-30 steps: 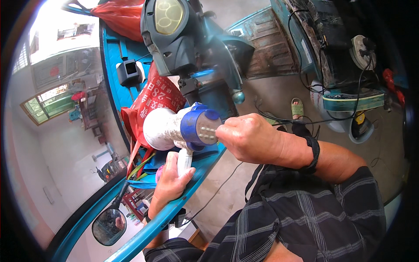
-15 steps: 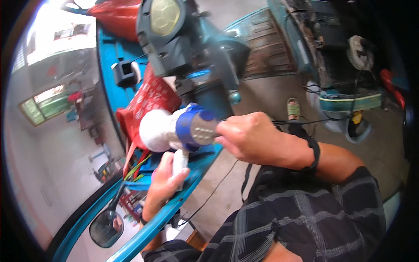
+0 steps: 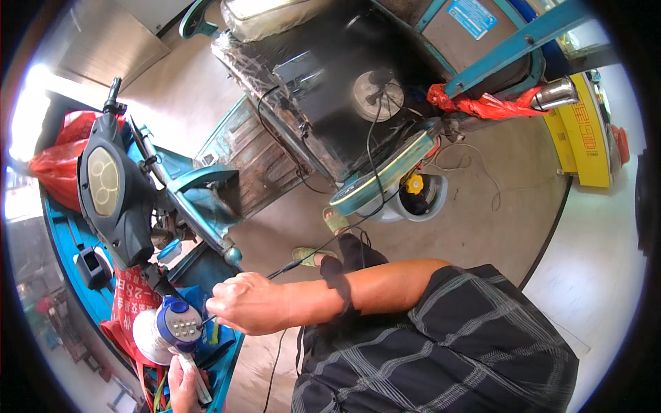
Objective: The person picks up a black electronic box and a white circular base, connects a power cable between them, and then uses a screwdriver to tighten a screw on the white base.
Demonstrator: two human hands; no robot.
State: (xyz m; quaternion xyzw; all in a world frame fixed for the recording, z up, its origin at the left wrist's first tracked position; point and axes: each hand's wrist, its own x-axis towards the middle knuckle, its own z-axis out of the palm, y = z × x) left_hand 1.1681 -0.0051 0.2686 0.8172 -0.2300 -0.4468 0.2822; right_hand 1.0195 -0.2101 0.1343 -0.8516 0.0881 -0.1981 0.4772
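A white and blue megaphone (image 3: 180, 323) is at the lower left, its back panel with small buttons facing me. My left hand (image 3: 182, 387) is closed round its white handle, partly cut off by the lower edge. Beside the back panel, my right hand (image 3: 246, 303) is closed, and a thin dark end pokes from its fingers to the panel. A black cable (image 3: 295, 264) leads from behind this hand toward the far right. Whether the thin end enters the megaphone I cannot tell. A red printed bag (image 3: 134, 292) lies right behind the megaphone.
A scooter (image 3: 113, 182) with a grey front stands at left on a blue surface. Farther off is a black-topped seat or box (image 3: 323, 55) with a white round socket reel (image 3: 377, 96). A white bucket (image 3: 430, 199) stands on the floor. At right is a yellow box (image 3: 585, 131).
The view has swung to the right, so the megaphone and both hands now appear lower and farther left. Both hands keep their hold; the right stays beside the back panel.
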